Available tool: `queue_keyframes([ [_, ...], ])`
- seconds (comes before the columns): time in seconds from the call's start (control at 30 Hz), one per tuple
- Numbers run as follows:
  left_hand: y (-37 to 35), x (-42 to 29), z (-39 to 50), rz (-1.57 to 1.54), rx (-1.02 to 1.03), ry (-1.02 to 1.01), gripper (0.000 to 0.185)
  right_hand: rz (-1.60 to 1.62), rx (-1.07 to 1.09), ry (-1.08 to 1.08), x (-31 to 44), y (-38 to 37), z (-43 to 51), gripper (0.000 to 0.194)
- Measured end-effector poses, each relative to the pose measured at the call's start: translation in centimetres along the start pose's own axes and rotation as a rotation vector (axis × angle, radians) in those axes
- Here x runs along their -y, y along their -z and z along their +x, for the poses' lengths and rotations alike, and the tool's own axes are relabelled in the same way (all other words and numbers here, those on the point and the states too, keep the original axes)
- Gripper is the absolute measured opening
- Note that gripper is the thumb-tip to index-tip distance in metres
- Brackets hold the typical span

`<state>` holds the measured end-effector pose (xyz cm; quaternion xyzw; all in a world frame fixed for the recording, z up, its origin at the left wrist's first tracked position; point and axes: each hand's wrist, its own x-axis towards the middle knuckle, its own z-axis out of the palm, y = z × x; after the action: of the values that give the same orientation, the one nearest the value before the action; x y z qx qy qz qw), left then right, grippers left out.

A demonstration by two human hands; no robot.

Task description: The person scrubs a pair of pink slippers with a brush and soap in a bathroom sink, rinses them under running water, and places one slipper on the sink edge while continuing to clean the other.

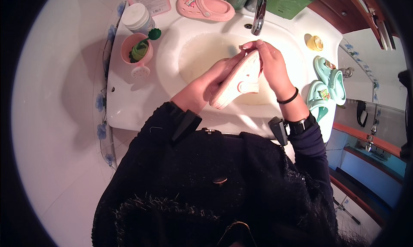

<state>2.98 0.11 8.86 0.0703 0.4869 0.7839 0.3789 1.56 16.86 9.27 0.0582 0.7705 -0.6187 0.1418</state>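
Observation:
Over the basin of a white sink [167, 82] I hold a small pale pink clog [237, 80], tipped on its side with its heel end towards me. My left hand [222, 71] grips it along the sole side. Around the toe end curl the fingers of my right hand [269, 58]; whether they hold anything else there cannot be told. Cloudy water [196, 59] lies in the basin below. A chrome faucet [259, 16] stands just beyond my hands, and I see no stream from it.
Another pink clog [205, 6] rests on the back rim. At left stand a white-lidded jar [137, 18], a pink bottle [151, 0] and a pink toy watering can [137, 48]. Two mint-green clogs [327, 82] and a small yellow container [314, 43] sit on the right rim.

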Motion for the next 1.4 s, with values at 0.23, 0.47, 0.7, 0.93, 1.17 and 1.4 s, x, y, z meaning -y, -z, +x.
queue_keyframes([
  [0.23, -0.1, 0.5, -0.1, -0.285, -0.098, 0.022, 0.036, -0.751, -0.007, 0.864, 0.5, -1.2, -1.5, 0.028],
  [0.47, 1.2, 1.3, 2.5, -0.246, 0.039, 0.118, 0.04, 0.082, -0.06, 0.167, -0.9, -0.6, 0.4, 0.025],
  [0.7, 1.9, 4.3, 3.1, 0.031, -0.157, -0.204, 0.047, 1.078, -0.17, -0.129, -4.7, -3.9, 1.4, 0.038],
  [0.93, 3.7, 3.7, 4.8, -0.428, -0.144, 0.053, 0.051, 1.294, -0.173, -0.138, -6.3, -3.1, 3.5, 0.035],
  [1.17, 4.5, 2.5, 4.3, -0.081, 0.08, 0.004, 0.036, 0.637, -0.302, 0.136, -5.5, -2.2, 2.7, 0.03],
  [1.4, 2.9, 3.9, 4.1, 0.114, 0.078, 0.057, 0.043, -0.411, 0.158, 0.47, -3.8, -0.7, 2.2, 0.032],
])
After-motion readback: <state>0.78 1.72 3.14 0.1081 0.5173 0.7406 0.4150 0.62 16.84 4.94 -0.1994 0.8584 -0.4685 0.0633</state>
